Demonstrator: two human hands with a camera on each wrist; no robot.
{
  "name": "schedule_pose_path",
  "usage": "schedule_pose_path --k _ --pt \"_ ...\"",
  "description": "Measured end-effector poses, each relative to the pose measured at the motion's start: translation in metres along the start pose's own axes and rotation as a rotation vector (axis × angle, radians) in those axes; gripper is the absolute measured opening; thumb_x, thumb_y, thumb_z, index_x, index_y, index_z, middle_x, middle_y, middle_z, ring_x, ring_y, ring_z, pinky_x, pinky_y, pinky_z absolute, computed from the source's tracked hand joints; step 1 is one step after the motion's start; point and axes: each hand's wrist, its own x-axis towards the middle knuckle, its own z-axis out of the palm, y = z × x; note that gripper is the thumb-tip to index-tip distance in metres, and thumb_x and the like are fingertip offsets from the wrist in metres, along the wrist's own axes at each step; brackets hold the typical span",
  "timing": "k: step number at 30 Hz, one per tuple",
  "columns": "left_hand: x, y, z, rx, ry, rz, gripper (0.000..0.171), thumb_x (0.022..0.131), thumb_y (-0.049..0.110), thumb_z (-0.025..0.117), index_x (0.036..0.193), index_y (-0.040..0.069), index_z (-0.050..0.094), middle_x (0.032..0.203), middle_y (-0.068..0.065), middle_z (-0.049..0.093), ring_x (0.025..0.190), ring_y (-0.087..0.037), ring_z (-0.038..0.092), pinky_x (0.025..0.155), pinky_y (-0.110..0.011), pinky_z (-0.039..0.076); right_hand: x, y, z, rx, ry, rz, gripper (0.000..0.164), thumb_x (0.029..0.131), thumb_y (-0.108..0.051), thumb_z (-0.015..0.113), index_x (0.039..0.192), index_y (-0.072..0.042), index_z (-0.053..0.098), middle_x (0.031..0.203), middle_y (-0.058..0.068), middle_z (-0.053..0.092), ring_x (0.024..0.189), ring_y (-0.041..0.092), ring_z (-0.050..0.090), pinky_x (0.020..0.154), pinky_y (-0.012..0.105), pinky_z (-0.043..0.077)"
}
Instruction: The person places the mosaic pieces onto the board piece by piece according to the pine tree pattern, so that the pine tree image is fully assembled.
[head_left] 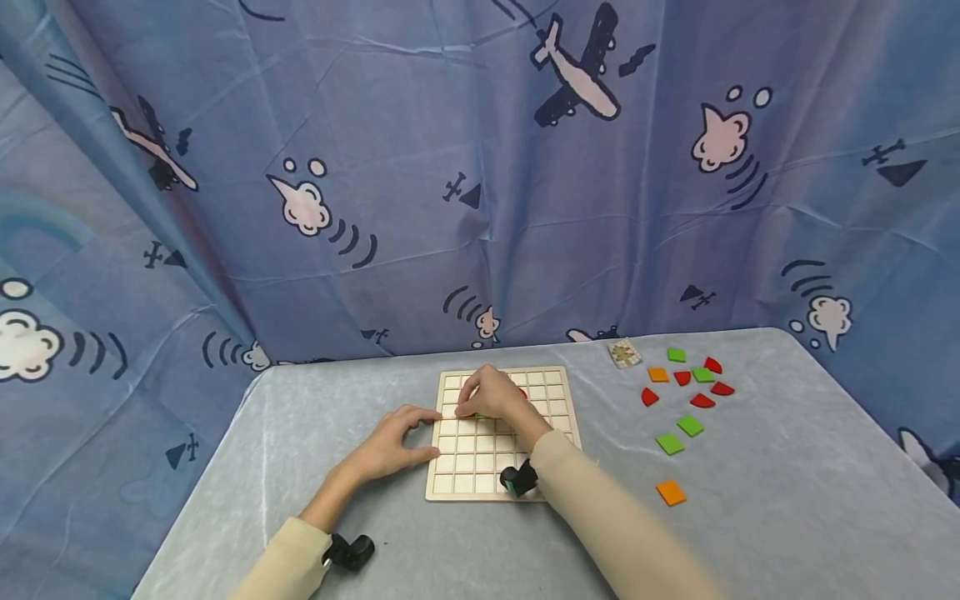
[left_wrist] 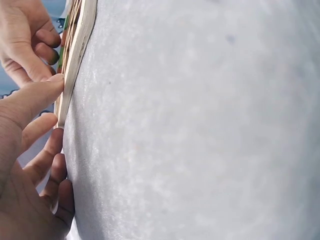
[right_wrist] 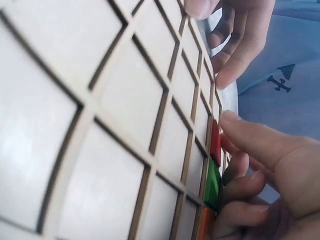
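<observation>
My left hand lies along the left edge of a wooden grid board, thumb and fingertips touching its rim. My right hand reaches over the board, its fingertips in the cells toward the left edge. Seen from the right wrist, its thumb and forefinger pinch at a red piece in a cell. A green piece and an orange piece sit in line beside it, partly behind the curled fingers. Another red piece shows on the board past the right hand.
Loose on the grey-covered table to the right are several green squares, red quarter-round pieces and orange squares. A small patterned card lies at the back. Behind the table hangs a blue curtain.
</observation>
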Motion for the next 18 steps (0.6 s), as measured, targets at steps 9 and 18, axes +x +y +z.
schedule_pose_path --k 9,18 --pt "-0.0002 0.0021 -0.0005 -0.005 -0.002 0.014 0.051 0.089 0.023 0.081 0.135 0.008 0.063 0.128 -0.009 0.060 0.112 -0.030 0.054 0.095 -0.051 0.042 -0.0040 -0.0038 0.0031 0.009 0.040 0.062 0.014 0.078 -0.012 0.089 0.072 -0.013 0.077 0.094 -0.001 0.069 0.082 0.020 0.058 0.075 0.036 0.049" --pt "0.0003 -0.0010 -0.0001 0.004 0.006 0.026 0.051 0.090 0.025 0.081 0.134 0.008 0.063 0.127 -0.008 0.060 0.112 -0.030 0.055 0.095 -0.051 0.042 -0.0049 -0.0056 0.0047 0.018 0.058 0.097 0.014 0.078 -0.010 0.089 0.071 -0.014 0.077 0.092 -0.001 0.068 0.077 0.019 0.056 0.069 0.034 0.047"
